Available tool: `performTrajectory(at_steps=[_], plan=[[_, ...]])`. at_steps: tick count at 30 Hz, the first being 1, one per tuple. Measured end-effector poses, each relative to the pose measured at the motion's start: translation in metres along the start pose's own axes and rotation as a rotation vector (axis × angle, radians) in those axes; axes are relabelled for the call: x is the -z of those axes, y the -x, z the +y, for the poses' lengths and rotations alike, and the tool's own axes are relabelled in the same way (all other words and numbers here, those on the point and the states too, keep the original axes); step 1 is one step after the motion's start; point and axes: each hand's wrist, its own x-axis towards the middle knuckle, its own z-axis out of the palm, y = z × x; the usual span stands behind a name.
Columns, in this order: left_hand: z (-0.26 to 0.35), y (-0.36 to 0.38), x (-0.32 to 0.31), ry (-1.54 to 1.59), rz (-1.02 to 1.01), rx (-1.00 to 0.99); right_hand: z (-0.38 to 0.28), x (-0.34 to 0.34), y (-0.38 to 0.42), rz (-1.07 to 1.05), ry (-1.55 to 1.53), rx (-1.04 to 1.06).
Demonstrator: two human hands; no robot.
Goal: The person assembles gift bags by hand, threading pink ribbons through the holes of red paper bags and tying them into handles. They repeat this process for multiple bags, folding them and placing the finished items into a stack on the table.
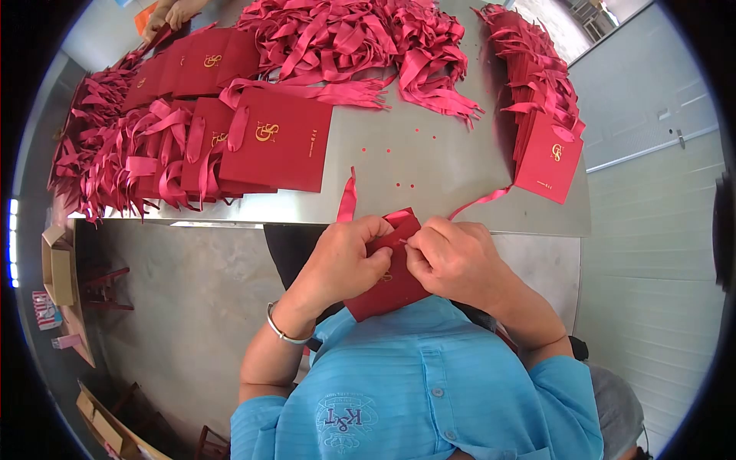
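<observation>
Holding a small dark-red paper bag with gold lettering (400,285) slantwise in front of a light-blue short-sleeved shirt (399,368), just beside the near edge of a grey metal-topped table (460,172) — gripping from both sides. Probably weighing very little and behaving like smooth, stiff card: likely resisting a gentle bend, yet creasing under a hard squeeze or tearing under a sharp tug. Likely giving the firmest hold at the upper rim and side edges, and probably denting more readily in the middle of the front panel. Closing the left hand (345,257) on the upper left part of the bag, laying the thumb across the front and leaving no visible gap. Pressing thumb and forefinger of the right hand (452,257) together on a thin pale tip (404,241) at the front panel, probably a ribbon end, while curling the remaining fingers in. Trailing a narrow red-pink satin-like ribbon (483,201) from behind the right hand to the table, and showing a similar soft, limp strip (347,201) beyond the left — not being able to make out any join with the bag behind the fingers.
</observation>
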Motion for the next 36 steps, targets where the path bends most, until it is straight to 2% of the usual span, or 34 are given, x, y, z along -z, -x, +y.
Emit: performTrajectory(at_steps=[4, 19, 21, 26, 32, 34, 35, 36], plan=[[0.004, 0.000, 0.001, -0.007, -0.008, 0.002, -0.001, -0.001, -0.002, 0.047, 0.011, 0.027], [0.001, -0.003, -0.002, -0.127, 0.027, -0.026, -0.014, 0.005, -0.013, -0.183, 0.171, 0.027], [0.001, -0.002, -0.003, -0.134, 0.025, -0.024, -0.016, 0.004, -0.013, -0.225, 0.186, -0.031], [0.004, -0.002, -0.003, -0.112, 0.016, -0.010, -0.021, -0.001, -0.017, -0.211, 0.217, -0.031], [-0.004, -0.005, -0.005, -0.240, 0.065, -0.207, -0.026, -0.007, -0.026, -0.283, 0.290, -0.023], [-0.004, -0.004, -0.003, -0.157, 0.063, -0.234, -0.026, -0.007, -0.027, -0.261, 0.295, 0.014], [-0.005, -0.005, -0.002, 0.003, -0.006, -0.069, -0.022, -0.009, -0.024, -0.241, 0.220, -0.013], [-0.005, -0.005, 0.000, -0.013, -0.014, -0.068, -0.018, -0.008, -0.022, -0.221, 0.145, -0.038]])
